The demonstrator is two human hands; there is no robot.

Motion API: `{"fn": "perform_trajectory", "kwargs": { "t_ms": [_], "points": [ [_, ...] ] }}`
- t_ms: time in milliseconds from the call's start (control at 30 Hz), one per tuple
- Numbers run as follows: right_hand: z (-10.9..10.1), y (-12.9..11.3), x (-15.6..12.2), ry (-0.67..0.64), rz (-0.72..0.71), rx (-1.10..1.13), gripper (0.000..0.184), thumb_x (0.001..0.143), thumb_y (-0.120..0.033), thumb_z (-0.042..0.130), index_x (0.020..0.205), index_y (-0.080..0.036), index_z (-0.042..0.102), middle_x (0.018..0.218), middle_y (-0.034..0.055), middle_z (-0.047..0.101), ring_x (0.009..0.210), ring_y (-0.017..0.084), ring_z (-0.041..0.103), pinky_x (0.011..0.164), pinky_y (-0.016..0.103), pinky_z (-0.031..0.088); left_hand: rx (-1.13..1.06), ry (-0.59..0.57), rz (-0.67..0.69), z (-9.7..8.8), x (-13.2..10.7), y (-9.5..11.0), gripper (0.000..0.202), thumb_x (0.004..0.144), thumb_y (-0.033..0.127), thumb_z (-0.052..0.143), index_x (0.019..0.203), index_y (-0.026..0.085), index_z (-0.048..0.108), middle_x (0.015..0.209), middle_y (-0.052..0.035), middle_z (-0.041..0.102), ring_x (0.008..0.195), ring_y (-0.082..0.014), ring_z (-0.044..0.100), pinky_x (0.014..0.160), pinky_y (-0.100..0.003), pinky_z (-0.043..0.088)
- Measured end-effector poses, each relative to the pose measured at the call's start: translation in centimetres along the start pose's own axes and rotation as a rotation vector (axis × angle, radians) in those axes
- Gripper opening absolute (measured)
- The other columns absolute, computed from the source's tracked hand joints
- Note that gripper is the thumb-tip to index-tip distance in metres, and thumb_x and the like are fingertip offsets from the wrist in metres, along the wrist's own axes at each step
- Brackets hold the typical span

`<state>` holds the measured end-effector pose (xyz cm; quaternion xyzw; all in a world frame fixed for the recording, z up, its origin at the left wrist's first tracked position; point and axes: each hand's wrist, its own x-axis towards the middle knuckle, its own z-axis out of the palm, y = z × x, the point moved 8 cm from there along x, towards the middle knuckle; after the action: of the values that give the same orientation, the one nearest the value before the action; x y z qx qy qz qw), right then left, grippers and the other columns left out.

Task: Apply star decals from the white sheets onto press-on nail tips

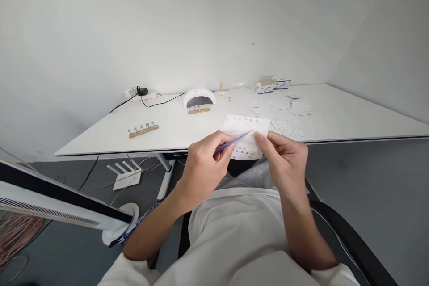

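Star sheet [248, 143] is gripped by right hand [287, 157], purple tool [228, 144] by left hand [207, 160]; 2 boxes [264, 88] hide their contents.

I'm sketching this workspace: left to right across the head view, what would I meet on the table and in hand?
Nearer wooden strip, white domed device, small bottle, star-patterned sheet in the right hand, rightmost blue-and-white box, curled white sheet.

A white surface [174, 129] bears two wooden strips set with pegs, one at the left [143, 131] and one just in front of an arched white lamp [199, 94]. A small bottle [221, 94] stands right of the lamp; farther right are two boxes [264, 87], with paper sheets [291, 128] spread nearer the front edge.
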<state>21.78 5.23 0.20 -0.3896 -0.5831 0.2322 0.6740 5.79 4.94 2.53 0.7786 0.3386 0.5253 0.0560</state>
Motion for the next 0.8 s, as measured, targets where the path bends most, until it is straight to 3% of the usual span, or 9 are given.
{"fn": "perform_trajectory", "kwargs": {
  "t_ms": [433,600,667,800],
  "points": [
    [0.1,0.0,0.1,-0.011,-0.053,-0.039,0.026,0.090,-0.024,0.060,0.066,-0.019,0.056,0.059,-0.0041,0.028,0.055,0.008,0.021,0.048,0.026,0.018,-0.006,0.018,-0.021,-0.3,-0.1,0.0,0.001,0.086,0.015,0.063,0.086,0.016,0.063,0.069,0.0028,0.063,0.055,-0.0040,0.051,0.052,-0.017,0.040],
    [0.0,0.7,0.2,-0.015,-0.001,-0.008,0.030,0.089,-0.028,0.062,0.062,-0.018,0.053,0.058,-0.0037,0.030,0.055,0.009,0.023,0.048,0.026,0.020,0.007,0.074,-0.003,-1.7,0.3,0.7,0.013,0.083,0.013,0.067,0.095,0.016,0.064,0.084,-0.0007,0.069,0.071,-0.0074,0.062,0.063,-0.018,0.048],
    [-0.2,1.1,0.2,-0.020,0.032,0.010,0.032,0.088,-0.030,0.063,0.060,-0.018,0.050,0.060,-0.0031,0.030,0.056,0.009,0.025,0.049,0.027,0.021,0.035,0.048,0.055,-2.0,0.7,1.0,0.018,0.083,0.011,0.067,0.100,0.016,0.066,0.089,-0.0029,0.068,0.074,-0.0080,0.061,0.062,-0.018,0.048],
    [-0.7,1.7,0.1,-0.043,0.067,0.052,0.037,0.087,-0.029,0.065,0.057,-0.018,0.045,0.060,-0.0035,0.022,0.056,0.009,0.020,0.050,0.029,0.016,0.124,0.015,0.304,-2.4,1.0,2.2,0.020,0.083,0.004,0.065,0.100,0.013,0.069,0.081,-0.0031,0.066,0.069,-0.0070,0.058,0.059,-0.019,0.046]
  ]
}}
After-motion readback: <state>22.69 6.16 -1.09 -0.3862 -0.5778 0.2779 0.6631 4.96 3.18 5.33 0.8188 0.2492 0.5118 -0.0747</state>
